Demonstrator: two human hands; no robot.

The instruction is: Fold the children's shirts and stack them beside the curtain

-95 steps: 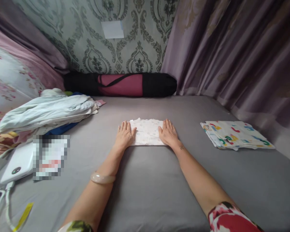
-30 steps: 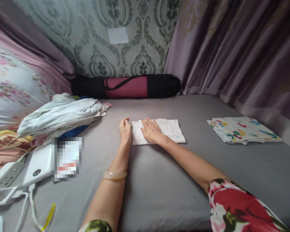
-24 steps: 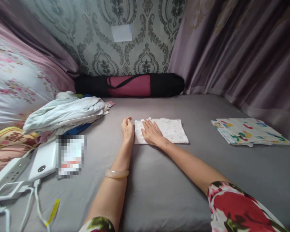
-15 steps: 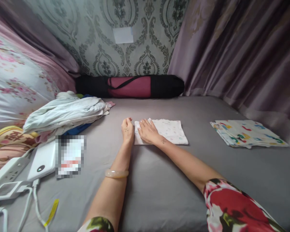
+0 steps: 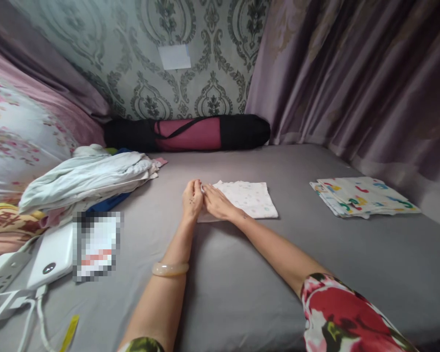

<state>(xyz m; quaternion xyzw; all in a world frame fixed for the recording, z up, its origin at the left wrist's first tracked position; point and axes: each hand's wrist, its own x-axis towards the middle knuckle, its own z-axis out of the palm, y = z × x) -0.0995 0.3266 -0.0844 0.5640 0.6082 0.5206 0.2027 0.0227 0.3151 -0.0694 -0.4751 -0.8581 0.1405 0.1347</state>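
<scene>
A folded white cloth (image 5: 251, 199) with small pale prints lies flat on the grey sheet in front of me. My left hand (image 5: 192, 199) is at its left edge, fingers curled together; what they hold, if anything, is hidden. Beside it, my right hand (image 5: 217, 201) lies palm down over the left part of the cloth, fingers stretched out and reaching the left hand. A little white fabric shows between the two hands.
Folded cloths with colourful prints (image 5: 366, 195) lie at the right. Rumpled clothes (image 5: 88, 176), a white power bank (image 5: 53, 254), a power strip (image 5: 3, 274) and cables are at the left. A black and maroon bag (image 5: 190, 134) lies along the wall.
My right hand has slid left along the cloth to meet my left hand. The view has shifted slightly to the right.
</scene>
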